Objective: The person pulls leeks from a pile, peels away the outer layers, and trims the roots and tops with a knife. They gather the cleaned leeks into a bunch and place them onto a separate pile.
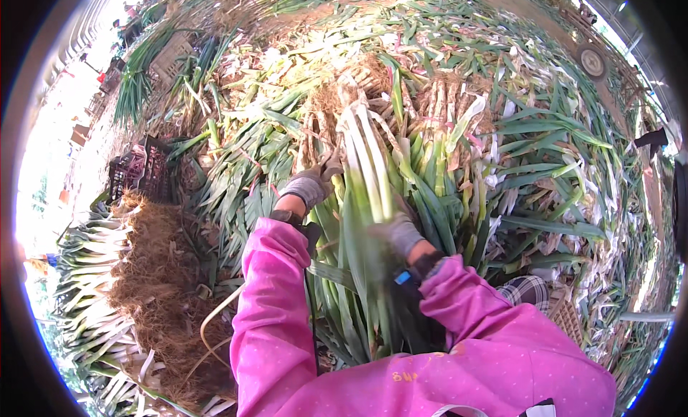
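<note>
Cleaned leeks (pixel 370 166) with white stems and long green leaves lie in front of me, roots pointing away. My left hand (pixel 309 186), in a grey glove, is at their left side. Its fingers are closed around the stem of a soil-browned leek (pixel 308 141). Over the green part of the cleaned leeks is my gloved right hand (pixel 403 234), smeared by motion. Its fingers cannot be made out, nor whether they grip the leaves. More unpeeled leeks (pixel 438 105) with brown outer skins and roots lie beyond, tied with reddish bands.
On my left is a long stack of leeks (pixel 93 273), with matted roots (pixel 161 295) facing me. A dark plastic crate (pixel 154 169) stands behind it. Loose leaves and peelings (pixel 516 94) cover the ground ahead and right. A wheel (pixel 592 61) shows far right.
</note>
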Demonstrator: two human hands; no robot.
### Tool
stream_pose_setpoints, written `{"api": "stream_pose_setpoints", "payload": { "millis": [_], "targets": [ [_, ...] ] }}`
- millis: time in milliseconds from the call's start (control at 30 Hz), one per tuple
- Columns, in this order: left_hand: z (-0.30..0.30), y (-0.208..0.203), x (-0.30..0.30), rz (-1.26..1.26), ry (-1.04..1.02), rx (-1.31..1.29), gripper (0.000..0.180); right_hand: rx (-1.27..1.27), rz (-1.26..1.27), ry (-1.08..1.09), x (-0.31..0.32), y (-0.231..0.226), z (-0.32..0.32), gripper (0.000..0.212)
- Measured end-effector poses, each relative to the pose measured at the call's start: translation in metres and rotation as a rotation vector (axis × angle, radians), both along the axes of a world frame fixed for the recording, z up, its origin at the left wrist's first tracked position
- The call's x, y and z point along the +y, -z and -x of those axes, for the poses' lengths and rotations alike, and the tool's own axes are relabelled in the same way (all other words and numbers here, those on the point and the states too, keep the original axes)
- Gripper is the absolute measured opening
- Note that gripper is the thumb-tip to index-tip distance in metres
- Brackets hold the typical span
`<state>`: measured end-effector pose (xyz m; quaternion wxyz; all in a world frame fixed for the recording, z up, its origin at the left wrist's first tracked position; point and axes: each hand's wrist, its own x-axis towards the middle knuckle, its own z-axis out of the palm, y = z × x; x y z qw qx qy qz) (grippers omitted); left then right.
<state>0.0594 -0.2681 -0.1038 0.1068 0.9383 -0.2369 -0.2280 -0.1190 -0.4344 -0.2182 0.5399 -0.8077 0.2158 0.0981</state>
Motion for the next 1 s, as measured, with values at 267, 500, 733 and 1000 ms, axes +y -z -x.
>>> {"api": "stream_pose_setpoints", "payload": {
  "millis": [267, 500, 733, 1000],
  "targets": [
    [0.003, -0.023, -0.04, 0.066, -0.034, 0.071, 0.05, -0.025, -0.42, 0.196, -0.028, -0.056, 0.074, 0.048],
    [0.068, -0.044, -0.007, 0.047, 0.255, 0.067, 0.046, 0.152, -0.54, 0.313, -0.034, -0.093, 0.107, 0.046],
    [0.21, -0.078, 0.039, 0.641, 0.083, 0.417, 0.05, 0.042, -0.551, 0.337, -0.055, -0.122, 0.139, 0.031],
    [0.335, 0.001, 0.07, 0.564, 0.043, 0.097, 0.051, -0.267, -0.655, 0.3, -0.063, -0.176, 0.178, 0.024]
  ]
}}
